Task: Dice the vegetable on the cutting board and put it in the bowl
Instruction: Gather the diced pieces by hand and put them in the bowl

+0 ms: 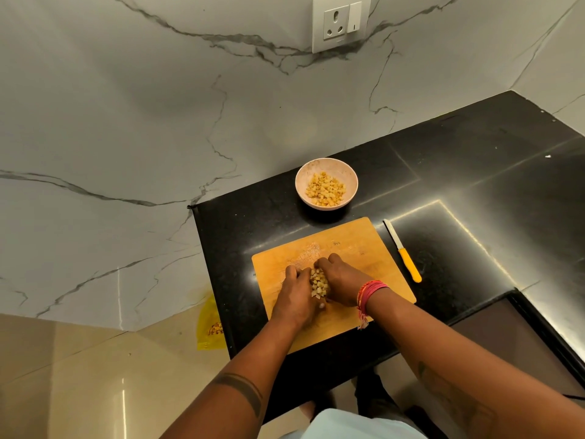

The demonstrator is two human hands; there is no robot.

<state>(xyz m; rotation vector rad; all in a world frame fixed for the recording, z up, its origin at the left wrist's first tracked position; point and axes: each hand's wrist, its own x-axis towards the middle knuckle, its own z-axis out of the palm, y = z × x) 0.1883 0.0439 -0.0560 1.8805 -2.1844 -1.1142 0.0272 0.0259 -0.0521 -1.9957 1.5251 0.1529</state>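
Observation:
A heap of pale yellow diced vegetable (319,282) lies in the middle of the wooden cutting board (373,248). My left hand (296,294) and my right hand (342,280) cup the heap from both sides, fingers curled round the cubes. Beyond the board stands a pale pink bowl (326,167) with more diced vegetable (325,189) inside. A knife with a white blade and a yellow handle (402,251) lies on the counter just right of the board, touched by neither hand.
The black counter (474,172) ends at its left edge close to the board and runs on to the right. A marble wall with a socket (341,23) rises behind. On the floor at the left lies a yellow bag (209,324) holding scraps.

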